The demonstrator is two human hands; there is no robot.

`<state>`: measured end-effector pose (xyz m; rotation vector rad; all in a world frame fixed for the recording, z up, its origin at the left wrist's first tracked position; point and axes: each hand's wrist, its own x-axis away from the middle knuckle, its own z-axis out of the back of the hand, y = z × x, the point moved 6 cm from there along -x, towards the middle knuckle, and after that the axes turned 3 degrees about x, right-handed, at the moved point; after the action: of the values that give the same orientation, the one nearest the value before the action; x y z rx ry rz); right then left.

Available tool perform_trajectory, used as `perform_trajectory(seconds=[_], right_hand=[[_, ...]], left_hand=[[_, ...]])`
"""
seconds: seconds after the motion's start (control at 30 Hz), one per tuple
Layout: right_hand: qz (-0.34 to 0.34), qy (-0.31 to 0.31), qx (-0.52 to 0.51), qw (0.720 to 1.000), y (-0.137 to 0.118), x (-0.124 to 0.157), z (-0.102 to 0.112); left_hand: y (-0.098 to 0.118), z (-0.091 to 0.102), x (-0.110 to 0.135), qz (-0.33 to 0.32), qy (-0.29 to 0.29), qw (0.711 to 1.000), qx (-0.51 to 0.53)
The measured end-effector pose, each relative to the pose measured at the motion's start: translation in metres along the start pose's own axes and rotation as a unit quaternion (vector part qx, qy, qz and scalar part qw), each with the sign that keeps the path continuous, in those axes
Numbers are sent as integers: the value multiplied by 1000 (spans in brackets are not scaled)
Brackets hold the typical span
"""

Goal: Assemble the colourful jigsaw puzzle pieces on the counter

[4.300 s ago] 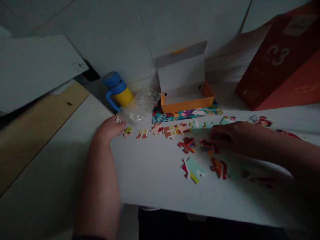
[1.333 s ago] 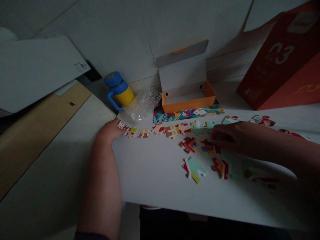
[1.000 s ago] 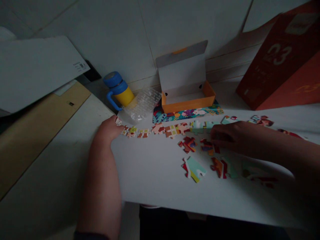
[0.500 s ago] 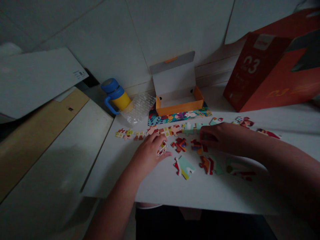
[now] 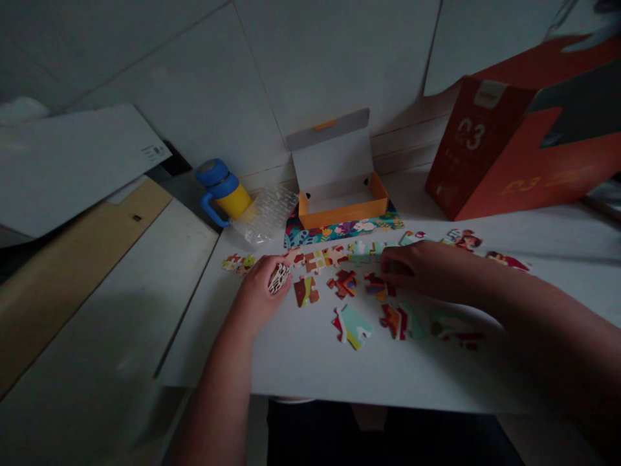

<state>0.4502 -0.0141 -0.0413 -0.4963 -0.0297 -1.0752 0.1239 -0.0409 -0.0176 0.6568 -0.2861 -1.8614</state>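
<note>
On the white tabletop [image 5: 286, 362], a mint-green cardboard jigsaw piece [image 5: 356, 321] edged in red and yellow lies nearest, with a brown-and-green jigsaw piece [image 5: 305, 292] beyond it beside the left hand [image 5: 262, 285], whose fingers pinch a white-edged stack of jigsaw pieces [image 5: 279, 278]. The right hand [image 5: 410, 266], fingers curled, is near a red-and-purple jigsaw piece [image 5: 375, 286], and whether it pinches anything cannot be told. Farther back, a row of multicoloured jigsaw pieces [image 5: 317, 260] lies before an open orange-and-white cardboard box [image 5: 343, 213]

Both bare forearms [image 5: 220, 382] reach forward, the left hand [image 5: 262, 281] cupped, the right hand [image 5: 405, 265] curled palm-down.
</note>
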Motion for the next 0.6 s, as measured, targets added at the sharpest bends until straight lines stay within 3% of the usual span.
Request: perform_trajectory(seconds=[0.17,0.33,0.6], right_hand=[[-1,7,15,1000,0,0,0],[-4,-1,3,1000,1,-1,-1],[7,0,1,1000,2,0,-3]], left_hand=[[-16,-2,4,22,-63,998,5],[-15,-4,8,53,-101,993,40],[-21,8,9,74,-64,995,18]])
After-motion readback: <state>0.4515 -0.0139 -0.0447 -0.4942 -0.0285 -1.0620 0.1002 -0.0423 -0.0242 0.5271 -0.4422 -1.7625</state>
